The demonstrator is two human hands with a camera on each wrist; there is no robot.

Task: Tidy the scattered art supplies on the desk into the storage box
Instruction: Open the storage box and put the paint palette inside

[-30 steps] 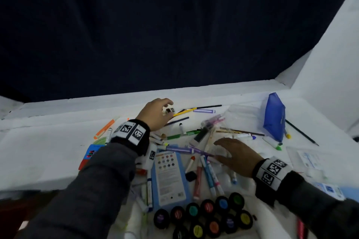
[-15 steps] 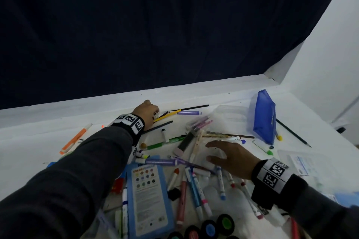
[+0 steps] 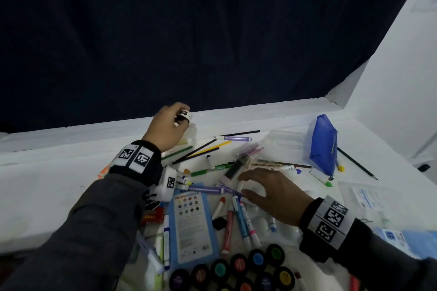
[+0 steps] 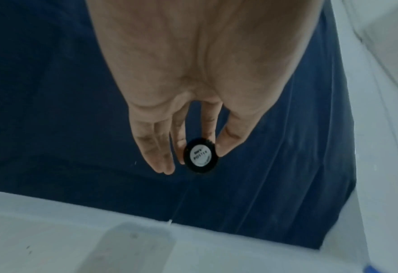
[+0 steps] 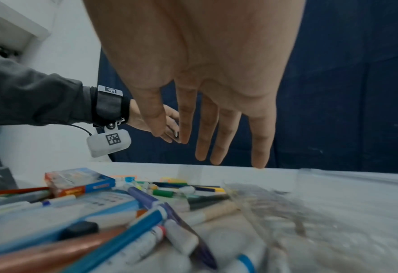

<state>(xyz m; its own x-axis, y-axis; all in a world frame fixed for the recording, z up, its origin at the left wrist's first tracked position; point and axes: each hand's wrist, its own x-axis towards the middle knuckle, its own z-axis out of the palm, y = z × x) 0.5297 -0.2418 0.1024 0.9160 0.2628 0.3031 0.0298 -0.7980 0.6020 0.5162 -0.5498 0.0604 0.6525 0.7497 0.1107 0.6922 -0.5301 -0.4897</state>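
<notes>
While the left hand (image 4: pixel 188 88) pinched a small paint pot (image 4: pixel 201 157) and the right hand (image 3: pixel 272 194) hovered flat-fingered, that light pinch risked dropping it.

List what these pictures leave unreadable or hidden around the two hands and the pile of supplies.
- Small paint jar held by the left hand: colour not shown; small in the head view, lid only in the left wrist view.
- Clear storage box: contents unclear, transparent and dim.
- Paint pots: front row cut by the head view's bottom edge.
- Markers under the right hand: blurred in the right wrist view.
</notes>
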